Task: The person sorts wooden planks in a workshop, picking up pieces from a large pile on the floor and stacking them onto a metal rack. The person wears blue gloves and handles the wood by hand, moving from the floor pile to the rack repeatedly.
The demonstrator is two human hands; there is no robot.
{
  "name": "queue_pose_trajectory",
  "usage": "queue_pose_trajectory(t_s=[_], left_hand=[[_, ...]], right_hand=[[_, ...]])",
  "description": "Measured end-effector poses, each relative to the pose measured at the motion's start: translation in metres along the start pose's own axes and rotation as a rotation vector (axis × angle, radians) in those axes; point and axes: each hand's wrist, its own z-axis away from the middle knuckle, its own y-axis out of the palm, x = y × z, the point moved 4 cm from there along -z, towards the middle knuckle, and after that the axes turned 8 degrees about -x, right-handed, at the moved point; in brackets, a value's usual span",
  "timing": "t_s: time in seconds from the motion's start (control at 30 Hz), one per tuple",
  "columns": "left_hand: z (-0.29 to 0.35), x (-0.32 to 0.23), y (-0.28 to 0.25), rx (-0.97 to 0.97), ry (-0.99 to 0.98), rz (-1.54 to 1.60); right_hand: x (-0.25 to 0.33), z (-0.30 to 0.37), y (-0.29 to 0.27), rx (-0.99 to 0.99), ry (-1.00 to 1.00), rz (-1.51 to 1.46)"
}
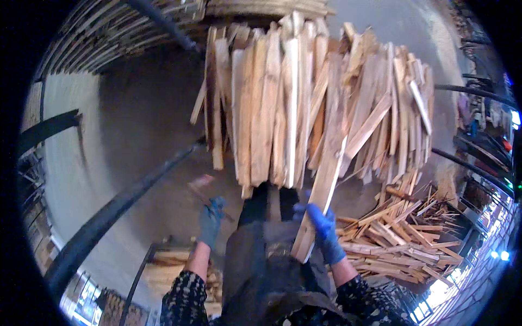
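A blue glove covers my right hand [324,227], which is closed round the lower end of a long wooden slat [326,187]. The slat slants up and away from me, its far part over a big pile of wooden slats [266,108]. My left hand [212,221], in a teal glove, is off to the left of the pile. It is closed on a thin-handled tool with a pale reddish end [202,181]; that end is blurred, so its kind is unclear.
Shorter wood offcuts [402,239] lie heaped at the right. More wood [171,271] sits in a dark metal frame at lower left. Dark metal bars [109,228] cross the left side, and others [473,92] jut in from the right. Stacked boards [266,8] stand at the far edge.
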Motion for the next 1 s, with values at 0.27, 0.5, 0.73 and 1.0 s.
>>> queue_pose_trajectory(t_s=[0.27, 0.5, 0.73, 1.0], left_hand=[[-0.026, -0.011, -0.081, -0.506, -0.027, 0.604], [-0.051, -0.040, 0.070, -0.284, 0.167, -0.451], [-0.056, -0.111, 0.171, -0.210, 0.336, -0.742], [-0.020, -0.124, 0.122, 0.080, 0.080, 0.136]], right_hand=[[-0.010, 0.001, 0.003, 0.016, 0.005, 0.041], [-0.005, -0.006, -0.005, 0.022, 0.001, 0.043], [0.017, -0.001, -0.007, 0.007, 0.069, -0.085], [0.027, -0.011, -0.037, 0.137, 0.046, -0.066]])
